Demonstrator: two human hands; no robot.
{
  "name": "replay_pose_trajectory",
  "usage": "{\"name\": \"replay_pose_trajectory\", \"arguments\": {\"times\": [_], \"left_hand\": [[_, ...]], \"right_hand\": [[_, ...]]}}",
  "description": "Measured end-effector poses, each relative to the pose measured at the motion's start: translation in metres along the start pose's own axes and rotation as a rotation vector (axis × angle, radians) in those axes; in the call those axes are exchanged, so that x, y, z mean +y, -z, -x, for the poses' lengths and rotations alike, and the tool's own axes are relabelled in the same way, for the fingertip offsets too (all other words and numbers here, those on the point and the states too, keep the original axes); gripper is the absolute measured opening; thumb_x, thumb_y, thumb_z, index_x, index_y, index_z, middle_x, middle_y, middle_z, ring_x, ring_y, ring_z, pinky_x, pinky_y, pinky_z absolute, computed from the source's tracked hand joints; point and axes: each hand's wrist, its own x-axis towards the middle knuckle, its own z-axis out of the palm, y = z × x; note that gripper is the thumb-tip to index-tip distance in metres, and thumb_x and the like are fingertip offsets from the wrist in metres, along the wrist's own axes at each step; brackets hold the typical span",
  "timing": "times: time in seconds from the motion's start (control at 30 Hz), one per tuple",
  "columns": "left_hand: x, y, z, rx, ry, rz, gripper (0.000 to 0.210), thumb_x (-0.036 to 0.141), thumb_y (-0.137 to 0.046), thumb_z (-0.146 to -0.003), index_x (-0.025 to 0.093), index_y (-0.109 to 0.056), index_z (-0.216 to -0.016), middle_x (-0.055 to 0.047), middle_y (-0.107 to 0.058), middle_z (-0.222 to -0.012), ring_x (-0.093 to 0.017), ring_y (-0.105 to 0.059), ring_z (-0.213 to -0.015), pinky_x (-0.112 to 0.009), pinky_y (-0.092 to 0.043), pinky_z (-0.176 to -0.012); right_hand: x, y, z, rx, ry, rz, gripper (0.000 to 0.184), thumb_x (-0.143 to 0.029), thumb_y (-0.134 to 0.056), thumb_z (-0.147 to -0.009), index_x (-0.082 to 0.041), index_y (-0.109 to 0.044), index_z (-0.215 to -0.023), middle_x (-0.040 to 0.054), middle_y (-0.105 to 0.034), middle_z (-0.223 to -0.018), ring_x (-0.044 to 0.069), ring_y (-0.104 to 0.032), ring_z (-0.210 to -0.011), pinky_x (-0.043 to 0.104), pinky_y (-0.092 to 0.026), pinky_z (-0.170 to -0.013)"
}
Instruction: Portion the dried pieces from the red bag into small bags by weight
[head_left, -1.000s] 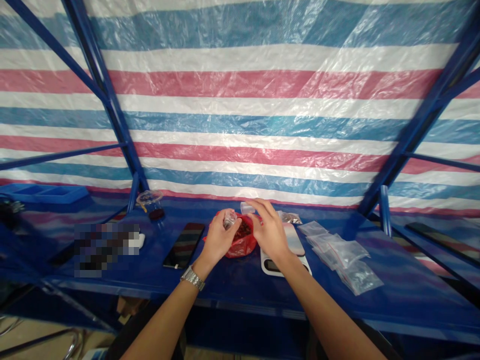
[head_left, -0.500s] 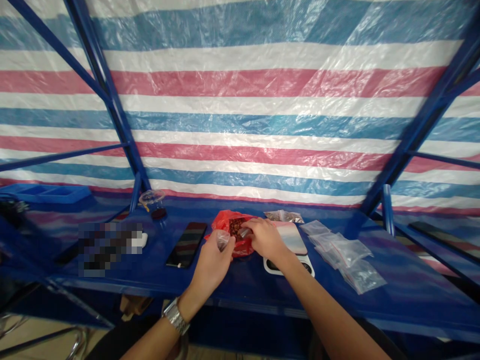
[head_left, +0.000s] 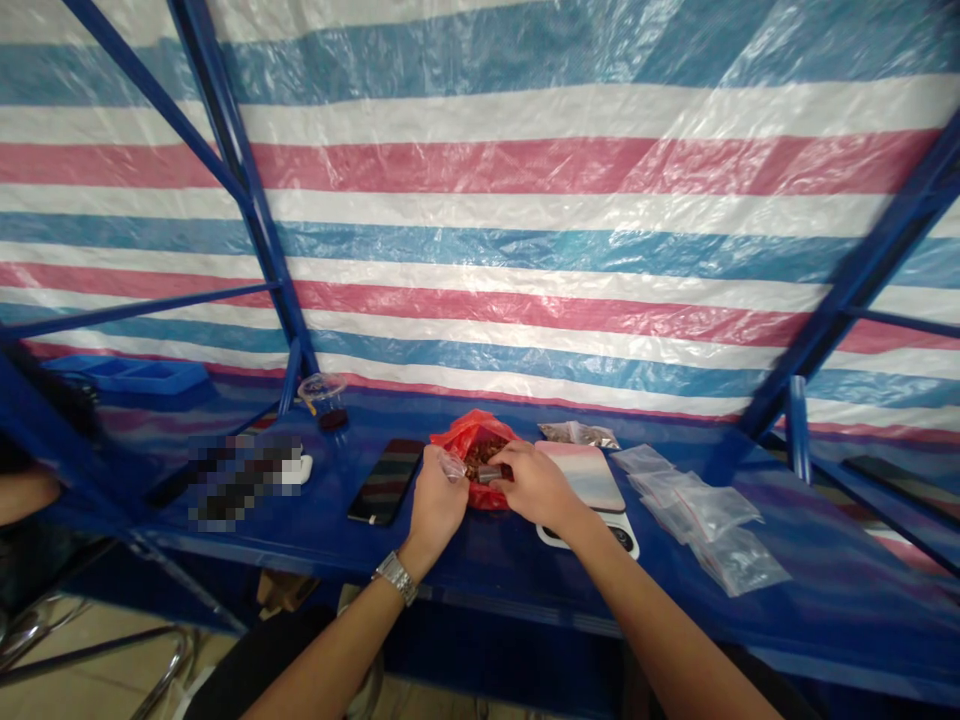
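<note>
Striped tarpaulin (head_left: 562, 220) in red, white and blue is hanging behind the far edge of the blue surface (head_left: 480, 570). Midway between the far and near edges, a red plastic bag (head_left: 466, 430) is lying with its mouth spread, showing dark brown pieces (head_left: 486, 452). One second ago the right hand (head_left: 540, 482) was raised over the bag with a small clear cup (head_left: 491, 474) beyond it; now the cup is resting among the pieces, and the right fingers are bending in around it, nearly together. The left hand (head_left: 439, 505), then covering more of the red bag, is now sitting at its near left side, its fingers curling tightly around a crumpled clear plastic bag (head_left: 451, 464).

Right of the red bag, a white scale (head_left: 592, 475) is lying partly under the right wrist, with a filled zip bag (head_left: 579, 433) lying just behind, towards the far edge. Flat zip bags (head_left: 697, 510) are overlapping farther right, while a phone (head_left: 386, 482) is lying left of the left hand. Since the earlier frames, the view has been turning slightly left, and another person's arm (head_left: 26, 495) is now showing beyond the surface's left part.
</note>
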Motion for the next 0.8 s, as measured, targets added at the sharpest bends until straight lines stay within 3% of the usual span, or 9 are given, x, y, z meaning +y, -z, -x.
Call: {"name": "replay_pose_trajectory", "arguments": {"times": [0.3, 0.53, 0.67, 0.8], "left_hand": [[0.006, -0.003, -0.002, 0.065, -0.134, 0.214, 0.032, -0.004, -0.059, -0.063, 0.023, -0.051, -0.08, 0.007, -0.051, -0.071, -0.012, -0.049, -0.065, -0.025, -0.04, -0.065], [-0.006, -0.015, -0.009, 0.087, -0.053, 0.397, 0.027, 0.0, -0.057, -0.062, 0.021, -0.05, -0.078, 0.007, -0.048, -0.071, -0.01, -0.046, -0.063, -0.022, -0.039, -0.063], [-0.004, -0.01, -0.012, 0.054, -0.048, 0.39, 0.026, 0.004, -0.061, -0.063, 0.021, -0.049, -0.077, 0.007, -0.047, -0.07, -0.01, -0.046, -0.06, -0.021, -0.039, -0.06], [0.001, -0.001, -0.015, -0.004, -0.194, 0.247, 0.02, 0.009, -0.065, -0.068, 0.021, -0.053, -0.08, 0.006, -0.052, -0.072, -0.011, -0.051, -0.066, -0.023, -0.042, -0.066]], "right_hand": [[-0.005, -0.003, 0.0, 0.039, -0.042, 0.066, 0.027, -0.012, -0.064, -0.087, -0.02, -0.075, -0.111, 0.009, -0.074, -0.114, 0.025, -0.065, -0.111, 0.033, -0.046, -0.097], [-0.007, -0.008, -0.001, 0.043, -0.103, 0.04, 0.026, -0.014, -0.066, -0.086, -0.02, -0.077, -0.109, 0.0091, -0.076, -0.117, 0.025, -0.067, -0.112, 0.033, -0.046, -0.098], [-0.003, -0.011, -0.003, 0.057, -0.179, -0.077, 0.025, -0.016, -0.068, -0.086, -0.024, -0.078, -0.107, 0.0062, -0.078, -0.113, 0.025, -0.071, -0.107, 0.032, -0.05, -0.093], [0.004, -0.009, -0.007, 0.071, -0.189, -0.332, 0.019, -0.017, -0.065, -0.088, -0.026, -0.079, -0.098, 0.0017, -0.081, -0.103, 0.023, -0.074, -0.097, 0.032, -0.052, -0.088]]}}
